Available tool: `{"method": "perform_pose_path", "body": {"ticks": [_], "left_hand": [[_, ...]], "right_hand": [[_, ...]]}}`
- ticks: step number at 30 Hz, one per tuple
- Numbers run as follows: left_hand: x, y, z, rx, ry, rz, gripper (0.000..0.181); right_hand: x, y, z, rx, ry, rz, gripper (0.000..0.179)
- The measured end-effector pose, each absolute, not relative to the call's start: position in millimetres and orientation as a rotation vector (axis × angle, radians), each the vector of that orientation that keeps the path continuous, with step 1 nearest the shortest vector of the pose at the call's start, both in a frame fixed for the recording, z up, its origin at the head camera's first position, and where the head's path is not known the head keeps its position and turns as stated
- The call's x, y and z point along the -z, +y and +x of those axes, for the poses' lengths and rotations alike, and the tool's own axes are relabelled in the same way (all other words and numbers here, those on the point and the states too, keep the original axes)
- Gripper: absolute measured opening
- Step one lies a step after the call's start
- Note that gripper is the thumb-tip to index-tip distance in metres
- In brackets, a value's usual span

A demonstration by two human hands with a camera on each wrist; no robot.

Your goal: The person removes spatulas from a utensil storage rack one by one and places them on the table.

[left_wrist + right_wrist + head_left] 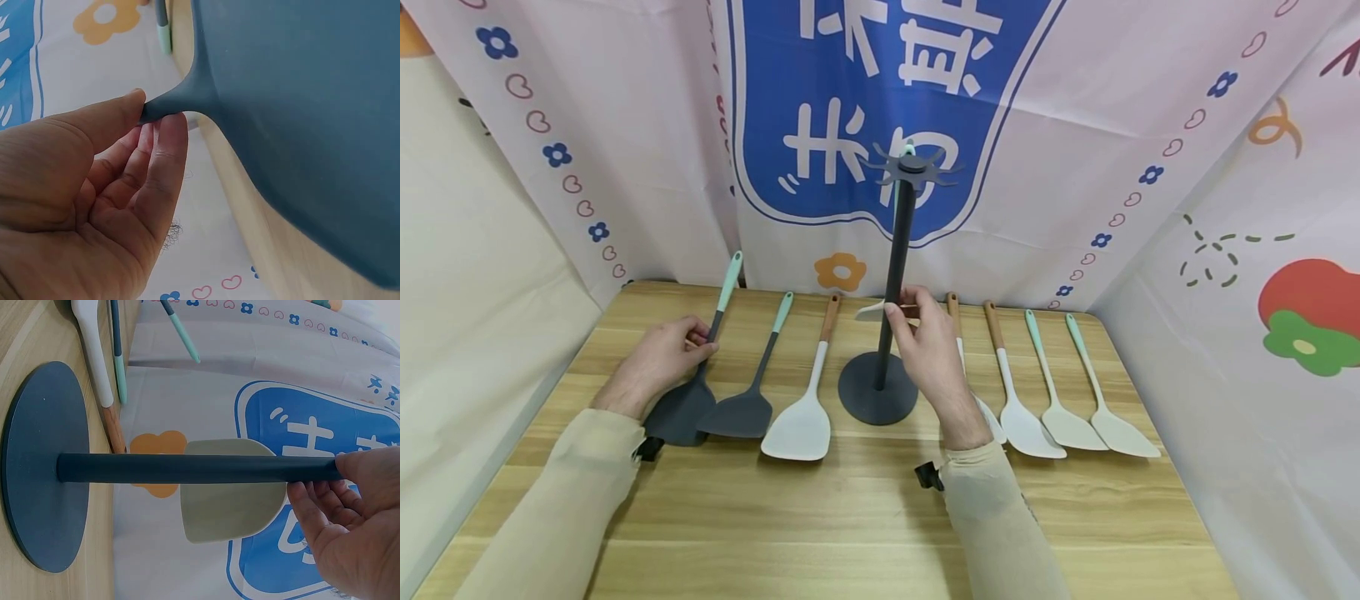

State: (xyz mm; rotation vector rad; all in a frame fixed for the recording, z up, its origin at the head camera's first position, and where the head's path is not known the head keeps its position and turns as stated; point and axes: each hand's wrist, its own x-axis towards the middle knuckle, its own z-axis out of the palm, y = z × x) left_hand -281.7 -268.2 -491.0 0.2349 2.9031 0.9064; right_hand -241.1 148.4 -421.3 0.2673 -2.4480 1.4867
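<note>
My left hand (658, 360) pinches a dark grey spatula (300, 125) with a mint handle end, between thumb and fingers, just above its blade. Its handle tilts up off the table in the head view. My right hand (927, 348) grips the dark pole of an upright utensil stand (880, 387), thumb on one side and fingers on the other. A cream spatula (231, 519) hangs from the stand behind the pole, mostly hidden in the head view. Beside the left hand lie another dark spatula (741, 414) and a white wooden-handled spatula (801, 429).
Right of the stand lie two white wooden-handled spatulas, one (1028, 429) whole in view, the other (988, 417) partly behind my right wrist. Further right are two cream spatulas (1071, 427) with mint handles. The stand's hooked top (912, 167) rises before a printed cloth (1075, 125).
</note>
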Motion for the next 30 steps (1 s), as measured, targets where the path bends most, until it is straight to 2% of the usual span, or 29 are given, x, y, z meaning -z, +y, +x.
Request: {"method": "perform_pose_path", "body": {"ticks": [18,30], "left_hand": [[494,-274,-293,-0.797,2.874,0.252,0.023],[495,-277,-294,-0.755,2.818,0.252,0.027]], "right_hand": [[420,148,-241,-1.493,-2.447,0.272,0.031],[420,149,-241,-1.483,-2.456,0.269,0.031]]}}
